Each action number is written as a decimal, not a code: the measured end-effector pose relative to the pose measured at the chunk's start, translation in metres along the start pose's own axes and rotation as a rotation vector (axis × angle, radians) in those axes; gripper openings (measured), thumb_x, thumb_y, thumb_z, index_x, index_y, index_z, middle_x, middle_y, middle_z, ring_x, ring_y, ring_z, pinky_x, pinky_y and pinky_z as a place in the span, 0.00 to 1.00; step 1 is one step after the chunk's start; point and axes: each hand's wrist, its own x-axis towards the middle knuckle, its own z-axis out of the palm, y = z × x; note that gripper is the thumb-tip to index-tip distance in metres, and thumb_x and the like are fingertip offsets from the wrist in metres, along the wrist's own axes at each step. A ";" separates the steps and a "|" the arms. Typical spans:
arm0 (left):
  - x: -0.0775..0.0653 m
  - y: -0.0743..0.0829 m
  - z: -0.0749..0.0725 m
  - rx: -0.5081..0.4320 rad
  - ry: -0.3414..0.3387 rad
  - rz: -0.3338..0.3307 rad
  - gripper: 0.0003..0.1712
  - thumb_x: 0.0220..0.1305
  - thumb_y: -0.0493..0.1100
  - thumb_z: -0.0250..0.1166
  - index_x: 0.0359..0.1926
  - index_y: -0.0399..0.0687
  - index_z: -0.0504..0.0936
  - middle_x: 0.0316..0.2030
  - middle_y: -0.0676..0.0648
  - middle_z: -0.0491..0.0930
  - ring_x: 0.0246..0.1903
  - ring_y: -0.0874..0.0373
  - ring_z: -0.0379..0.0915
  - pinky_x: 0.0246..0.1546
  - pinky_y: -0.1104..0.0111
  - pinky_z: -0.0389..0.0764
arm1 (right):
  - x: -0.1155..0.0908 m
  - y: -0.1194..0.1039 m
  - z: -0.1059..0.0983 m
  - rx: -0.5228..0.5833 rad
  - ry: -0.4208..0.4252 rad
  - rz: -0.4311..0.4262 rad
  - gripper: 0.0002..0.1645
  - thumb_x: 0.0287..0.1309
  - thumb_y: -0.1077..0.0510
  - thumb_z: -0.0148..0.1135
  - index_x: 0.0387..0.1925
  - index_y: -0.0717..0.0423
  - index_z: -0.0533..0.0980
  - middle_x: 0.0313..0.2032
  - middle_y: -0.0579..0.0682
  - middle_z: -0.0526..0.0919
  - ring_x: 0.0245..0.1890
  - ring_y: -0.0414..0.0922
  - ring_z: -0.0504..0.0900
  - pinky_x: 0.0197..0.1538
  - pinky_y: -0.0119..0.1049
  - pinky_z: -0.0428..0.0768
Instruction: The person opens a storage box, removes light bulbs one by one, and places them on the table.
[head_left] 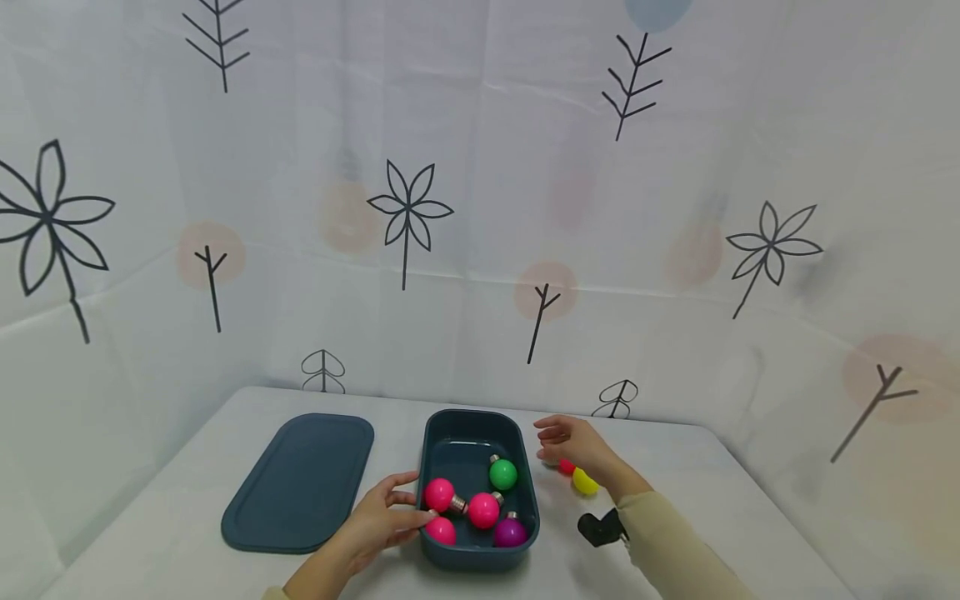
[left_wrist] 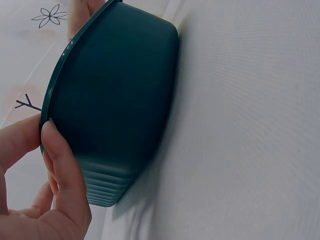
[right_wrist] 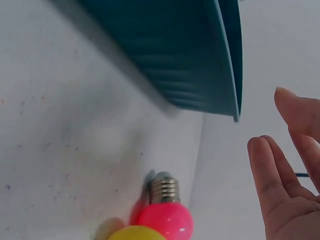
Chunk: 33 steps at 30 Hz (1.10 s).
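A dark blue-green plastic bin (head_left: 450, 450) stands on the table. My left hand (head_left: 378, 517) pinches its left rim between thumb and fingers, also plain in the left wrist view. Inside lie several colored light bulbs: a green bulb (head_left: 503, 474) toward the right, a purple bulb (head_left: 511, 532) at the near right, and pink ones, including a pink bulb (head_left: 483, 510) near the middle. My right hand (head_left: 573, 446) hovers just right of the bin with fingers spread and nothing held. Below it on the table lie a pink bulb (right_wrist: 167, 220) and a yellow bulb (right_wrist: 137, 234), partly out of frame.
A flat dark blue-green lid (head_left: 303, 483) lies on the table left of the bin. Under the right forearm is a small black object (head_left: 600, 528). A patterned white curtain (head_left: 480, 333) closes off the back and sides of the white table.
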 end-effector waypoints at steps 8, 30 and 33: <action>0.000 0.000 0.000 0.002 0.001 0.004 0.46 0.48 0.37 0.73 0.65 0.37 0.59 0.43 0.39 0.68 0.31 0.55 0.73 0.35 0.65 0.81 | 0.003 -0.014 0.008 0.048 -0.054 -0.025 0.24 0.50 0.68 0.66 0.51 0.59 0.75 0.45 0.57 0.78 0.41 0.47 0.79 0.46 0.43 0.79; 0.001 0.001 0.000 0.005 0.011 -0.011 0.46 0.48 0.37 0.73 0.66 0.38 0.59 0.44 0.38 0.68 0.32 0.54 0.73 0.36 0.65 0.81 | 0.008 -0.045 0.038 0.079 -0.207 -0.161 0.25 0.51 0.67 0.66 0.52 0.65 0.73 0.48 0.64 0.76 0.46 0.52 0.77 0.48 0.44 0.78; 0.001 0.001 0.000 0.006 0.014 -0.012 0.46 0.48 0.36 0.73 0.66 0.38 0.59 0.44 0.38 0.68 0.33 0.53 0.73 0.36 0.64 0.81 | 0.010 -0.047 0.043 0.081 -0.231 -0.179 0.25 0.51 0.66 0.66 0.53 0.65 0.73 0.48 0.63 0.76 0.47 0.53 0.77 0.48 0.43 0.78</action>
